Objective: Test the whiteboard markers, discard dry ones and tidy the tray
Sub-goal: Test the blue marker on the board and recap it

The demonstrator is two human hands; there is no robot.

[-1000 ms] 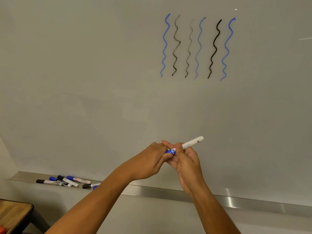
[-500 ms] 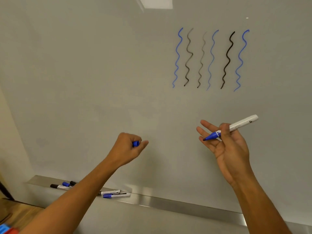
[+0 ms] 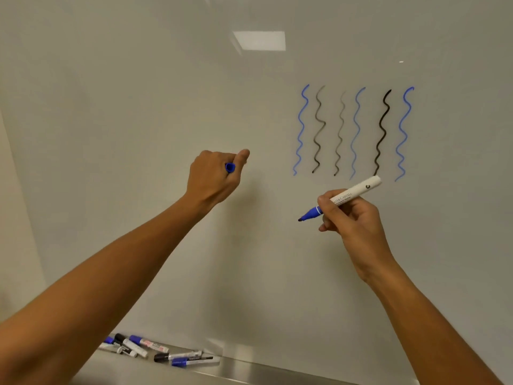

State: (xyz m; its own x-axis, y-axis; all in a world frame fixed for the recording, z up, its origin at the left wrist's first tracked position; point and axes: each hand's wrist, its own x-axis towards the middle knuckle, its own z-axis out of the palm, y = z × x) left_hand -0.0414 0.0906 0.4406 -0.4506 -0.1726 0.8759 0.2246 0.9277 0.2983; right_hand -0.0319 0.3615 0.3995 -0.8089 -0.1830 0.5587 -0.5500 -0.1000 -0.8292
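The right hand [image 3: 352, 218] grips a smooth white marker [image 3: 342, 198], its blue tip bare and pointing left. The left hand [image 3: 215, 176], well apart to its left, is curled around the round blue cap [image 3: 230, 167].

A ceiling light's reflection [image 3: 259, 40] shows high up, and a beige wall [image 3: 16, 218] stands at left.

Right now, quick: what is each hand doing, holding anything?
Left hand: curled round the blue cap.
Right hand: gripping the uncapped blue marker, tip pointing left, off the whiteboard.
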